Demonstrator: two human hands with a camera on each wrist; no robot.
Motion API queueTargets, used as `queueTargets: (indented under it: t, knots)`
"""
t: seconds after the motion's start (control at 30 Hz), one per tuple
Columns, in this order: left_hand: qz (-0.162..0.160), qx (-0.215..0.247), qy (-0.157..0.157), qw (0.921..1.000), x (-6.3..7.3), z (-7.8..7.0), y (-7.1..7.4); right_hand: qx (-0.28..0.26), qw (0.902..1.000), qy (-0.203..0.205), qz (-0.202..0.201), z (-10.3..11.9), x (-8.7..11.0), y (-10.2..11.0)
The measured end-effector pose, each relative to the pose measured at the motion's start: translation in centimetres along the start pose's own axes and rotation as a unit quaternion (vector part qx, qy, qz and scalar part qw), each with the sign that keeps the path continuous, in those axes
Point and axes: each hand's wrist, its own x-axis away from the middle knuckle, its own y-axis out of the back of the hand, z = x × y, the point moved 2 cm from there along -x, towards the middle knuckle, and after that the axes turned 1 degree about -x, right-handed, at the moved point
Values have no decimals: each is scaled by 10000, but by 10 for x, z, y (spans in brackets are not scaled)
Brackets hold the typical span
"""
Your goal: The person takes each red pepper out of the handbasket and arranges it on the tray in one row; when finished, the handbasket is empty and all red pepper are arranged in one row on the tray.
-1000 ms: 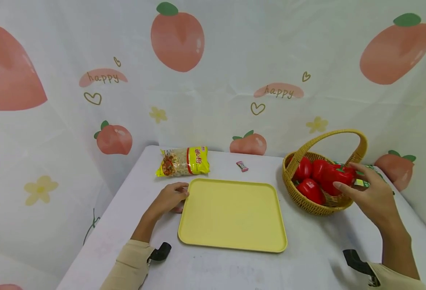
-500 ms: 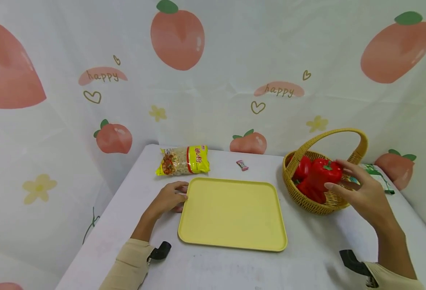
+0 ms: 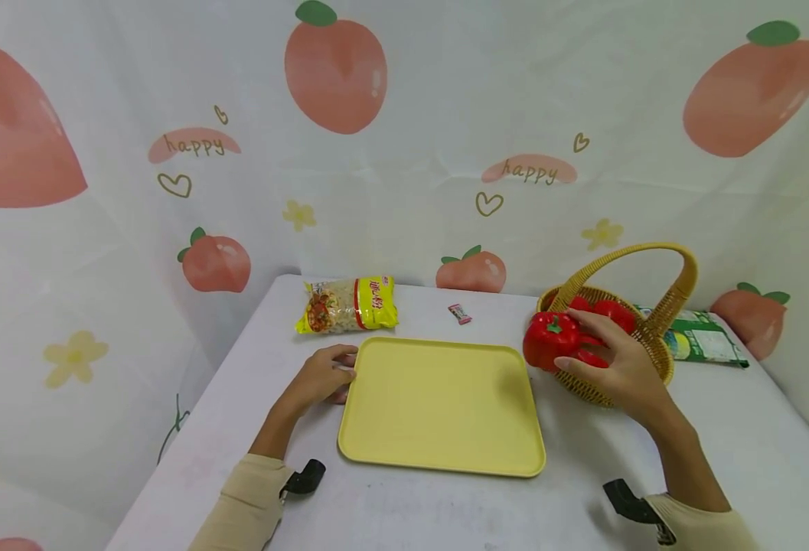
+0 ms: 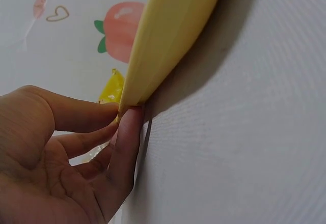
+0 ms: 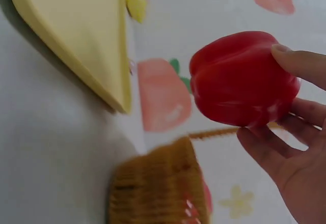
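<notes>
A red bell pepper (image 3: 546, 342) is between the thumb and fingers of my right hand (image 3: 621, 369). It is raised off the table, at the left front of the wicker basket (image 3: 588, 392). In the right wrist view, the thumb lies on one side of the pepper (image 5: 239, 81) and the fingers on the opposite side. More red peppers (image 3: 614, 312) sit in the basket, partly covered by my hand. At the yellow tray (image 3: 442, 405), my left hand (image 3: 316, 376) pinches the left edge; the left wrist view shows thumb and fingers at the tray's rim (image 4: 133, 89).
A yellow noodle packet (image 3: 352, 306) lies behind the tray, and a small pink-wrapped candy (image 3: 459, 314) lies to its right. Behind the basket is a green-and-white packet (image 3: 707, 339). The basket's tall handle (image 3: 683, 285) arches over it. A fruit-print curtain (image 3: 404, 176) hangs at the back.
My right hand has carried the pepper leftward from over the basket's right side to its left front, uncovering the green packet. The left hand and tray have stayed put.
</notes>
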Motion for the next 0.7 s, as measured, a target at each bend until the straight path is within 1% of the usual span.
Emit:
queueTargets:
  t: [0.1, 0.2, 0.27, 0.5, 0.7]
  knots:
    - [12, 54, -7, 10000, 0, 0, 0, -11, 9997, 250, 16, 3, -5, -14]
    - [-5, 52, -2, 10000, 0, 0, -1, -266, 9982, 534, 106, 6, -10, -29]
    - [-7, 29, 3, 10000, -1, 1, -1, -430, 9967, 648, 220, 8, -14, -38]
    - [-23, 84, 50, 9999, -3, 0, -2, -821, 9928, 512, 707, 17, -27, -69]
    - [-73, 153, 76, 9998, -1, 0, -1, -1116, 9874, 513, 995, 29, -36, -95]
